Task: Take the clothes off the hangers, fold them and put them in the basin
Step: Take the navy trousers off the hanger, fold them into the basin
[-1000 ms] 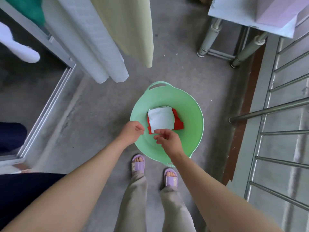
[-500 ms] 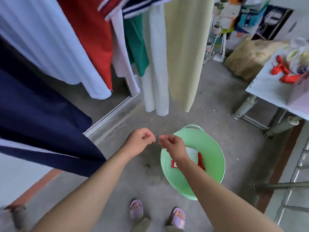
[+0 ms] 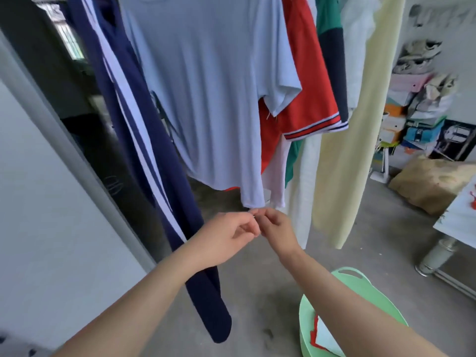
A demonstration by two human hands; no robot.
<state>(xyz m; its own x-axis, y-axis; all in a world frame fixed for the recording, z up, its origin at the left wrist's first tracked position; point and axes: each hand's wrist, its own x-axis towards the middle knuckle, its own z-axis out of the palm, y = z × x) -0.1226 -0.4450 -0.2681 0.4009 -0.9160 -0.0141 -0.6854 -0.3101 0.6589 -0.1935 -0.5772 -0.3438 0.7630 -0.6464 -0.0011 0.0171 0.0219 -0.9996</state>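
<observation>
A light blue T-shirt point(image 3: 206, 94) hangs in front of me, with a red shirt point(image 3: 306, 81), a green one point(image 3: 328, 14) and a pale yellow garment point(image 3: 360, 140) to its right. Navy trousers with white stripes point(image 3: 144, 140) hang at its left. My left hand point(image 3: 226, 238) and my right hand point(image 3: 277, 229) meet just below the blue shirt's hem, fingers curled, fingertips touching each other; neither holds cloth. The green basin point(image 3: 360, 282) sits at lower right, with folded white and red clothes point(image 3: 322, 338) inside, partly hidden by my right forearm.
A doorway with a grey frame point(image 3: 59, 117) is at left. A table on metal legs point(image 3: 453, 222) stands at right, a tan sack point(image 3: 435, 181) and stacked boxes point(image 3: 417, 119) behind it. Bare concrete floor point(image 3: 257, 292) lies between my arms.
My view has lifted from the basin to the hanging clothes. Both hands rose from above the basin to just under the blue shirt's hem and came together.
</observation>
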